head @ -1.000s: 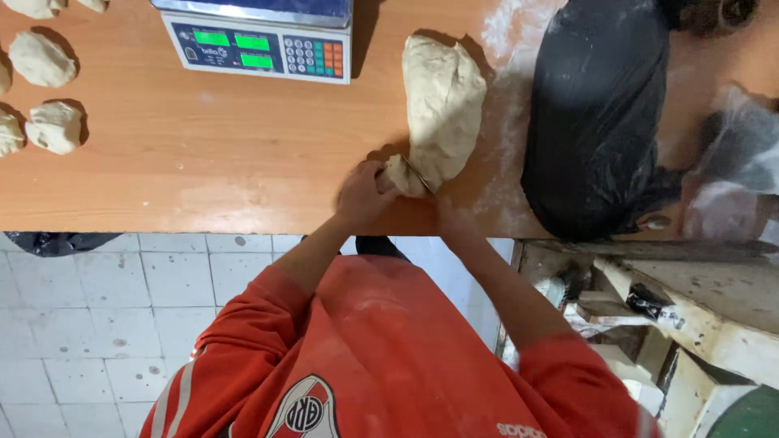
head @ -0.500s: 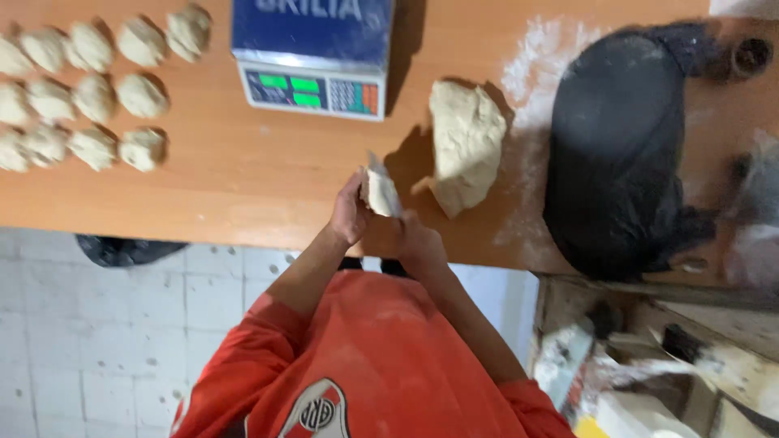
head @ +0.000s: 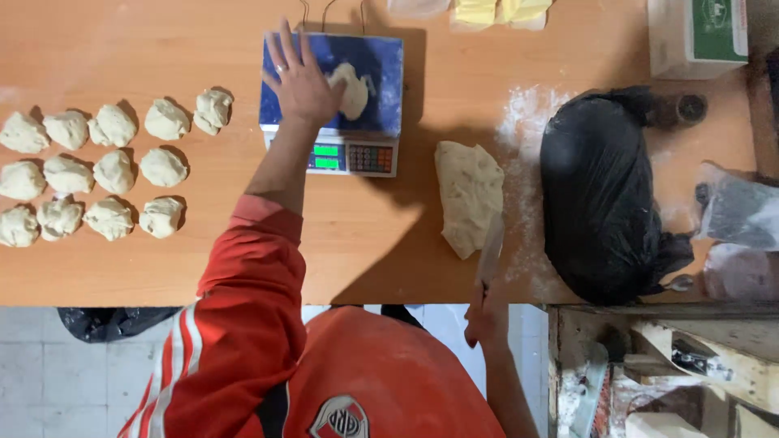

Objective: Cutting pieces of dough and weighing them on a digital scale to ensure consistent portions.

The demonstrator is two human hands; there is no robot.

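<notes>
Pale, soft dough is what both hands attend to, and the blue-topped digital scale [head: 333, 101] standing on the orange wooden surface [head: 162, 259] serves as the landmark for all of it. On the scale's platform rests a small torn lump of dough [head: 354, 89], and the left hand [head: 299, 77] lies over the platform just to the lump's left, fingers spread and flat, open, gripping nothing, with fingertips [head: 286, 36] reaching toward the far edge of the scale. To the right of the scale, near but apart from it, lies the large elongated slab of dough [head: 468, 195], its long axis running from the far side toward the person, slightly slanted. The right hand [head: 485, 318] sits at the near edge of the surface, below and right of the scale, closed around the handle of a knife [head: 490, 251] whose blade points away from the person and overlaps the slab's near end. So the right hand is nearer the slab, the left nearer the weighed lump. Left of the scale, rows of rounded dough portions [head: 114, 174] are laid out; right of the slab sits a bulging black plastic bag [head: 600, 195] beside scattered flour.
</notes>
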